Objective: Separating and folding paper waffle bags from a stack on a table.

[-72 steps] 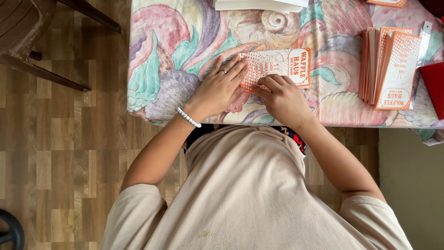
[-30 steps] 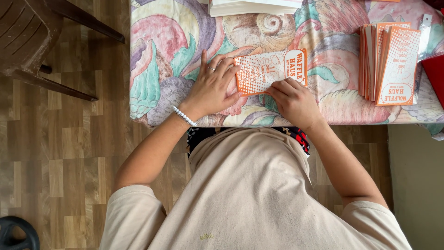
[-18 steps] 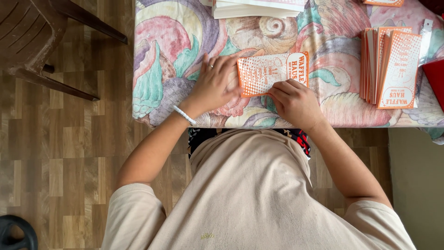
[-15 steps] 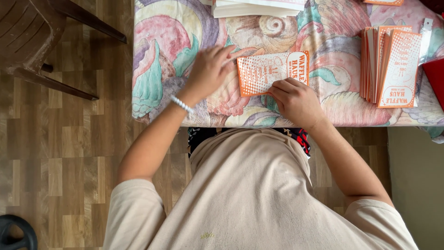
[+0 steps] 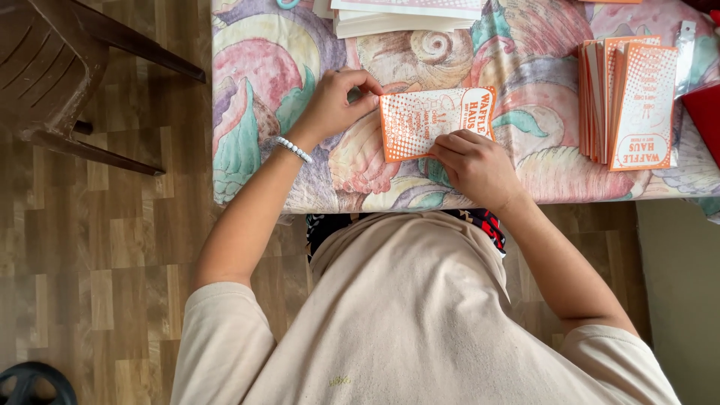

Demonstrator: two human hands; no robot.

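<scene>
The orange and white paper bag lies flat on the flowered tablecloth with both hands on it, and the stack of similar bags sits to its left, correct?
Not quite. In the head view the stack of bags sits to the right of the paper bag, near the right hand. The left hand pinches its other edge.

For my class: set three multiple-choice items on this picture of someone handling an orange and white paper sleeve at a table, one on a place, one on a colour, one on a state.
1. Where is the stack of matching sleeves?
A. on the floor
B. right end of the table
C. on the chair

2. What colour is the bead bracelet?
A. white
B. black
C. green

3. How does the paper sleeve lie?
A. crumpled into a ball
B. standing upright
C. flat on the tablecloth

Answers: 1 B, it lies beyond the right hand. 2 A, pale beads on the left hand wrist. 3 C, both hands hold its edges down.
</scene>
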